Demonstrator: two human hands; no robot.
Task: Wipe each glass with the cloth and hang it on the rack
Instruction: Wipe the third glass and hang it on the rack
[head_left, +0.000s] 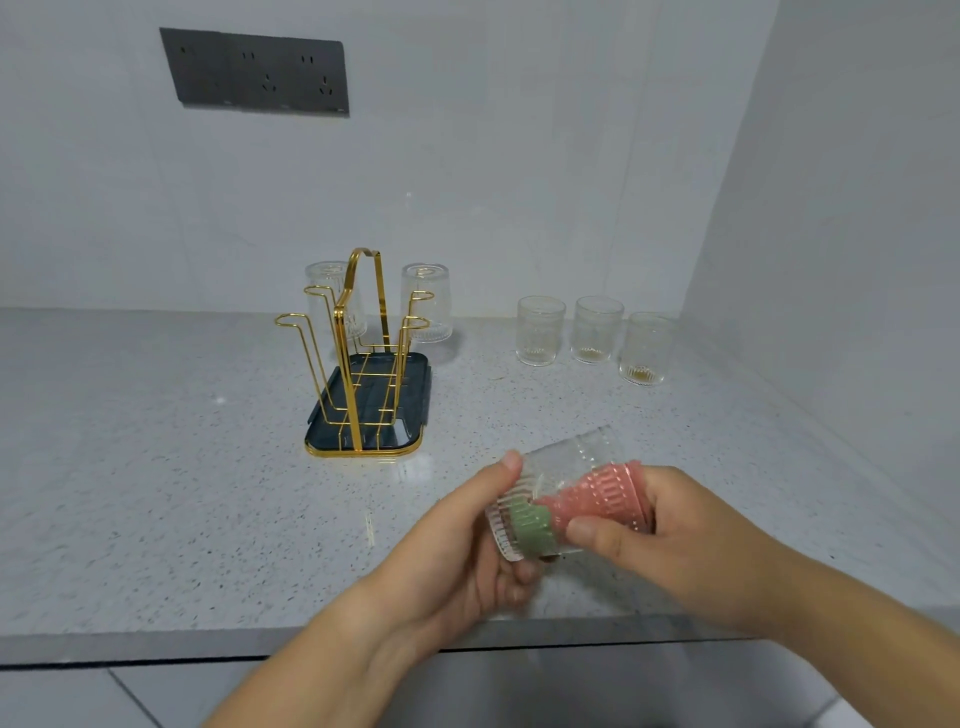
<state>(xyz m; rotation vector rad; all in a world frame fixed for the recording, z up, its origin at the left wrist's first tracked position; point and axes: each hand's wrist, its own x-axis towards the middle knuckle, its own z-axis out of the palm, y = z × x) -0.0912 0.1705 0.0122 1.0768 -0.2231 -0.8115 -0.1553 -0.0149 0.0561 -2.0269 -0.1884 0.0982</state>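
The held glass (576, 457) is clear and ribbed, with soft pink-and-green cloth (597, 493) showing through it. The rack (347, 374) is shiny gold metal wire on a glossy dark tray (410, 410), and the bench (156, 467) looks like smooth speckled stone.

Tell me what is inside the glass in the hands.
A cloth fills the glass: pink at the mouth, green toward the base. The right hand holds it at the mouth; any fingers inside are covered by the cloth.
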